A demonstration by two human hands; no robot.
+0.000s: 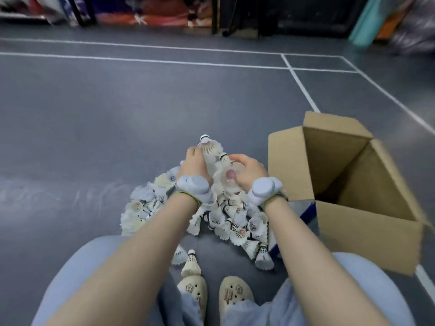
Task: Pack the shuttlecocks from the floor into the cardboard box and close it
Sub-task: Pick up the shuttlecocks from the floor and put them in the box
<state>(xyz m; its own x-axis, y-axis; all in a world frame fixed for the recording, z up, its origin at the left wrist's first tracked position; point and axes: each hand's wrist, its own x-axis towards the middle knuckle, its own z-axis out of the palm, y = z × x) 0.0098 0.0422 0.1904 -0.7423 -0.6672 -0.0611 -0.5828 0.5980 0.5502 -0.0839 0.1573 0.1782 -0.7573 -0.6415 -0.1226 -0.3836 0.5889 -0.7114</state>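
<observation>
A pile of white feather shuttlecocks [235, 222] lies on the grey floor in front of my knees. My left hand [193, 161] and my right hand [249, 170] are raised together above the pile, both closed around a bunch of shuttlecocks [211, 149] whose cork tips stick up between them. An open cardboard box [348, 184] stands to the right of my hands, flaps up, its inside in shadow. One shuttlecock [191, 263] stands upright near my left shoe, apart from the pile.
My feet in cream clogs [235, 295] rest just behind the pile, between my knees. White court lines [303, 90] cross the grey floor. Bags and stored gear [164, 12] line the far wall. A blue and white object [306, 212] lies beside the box.
</observation>
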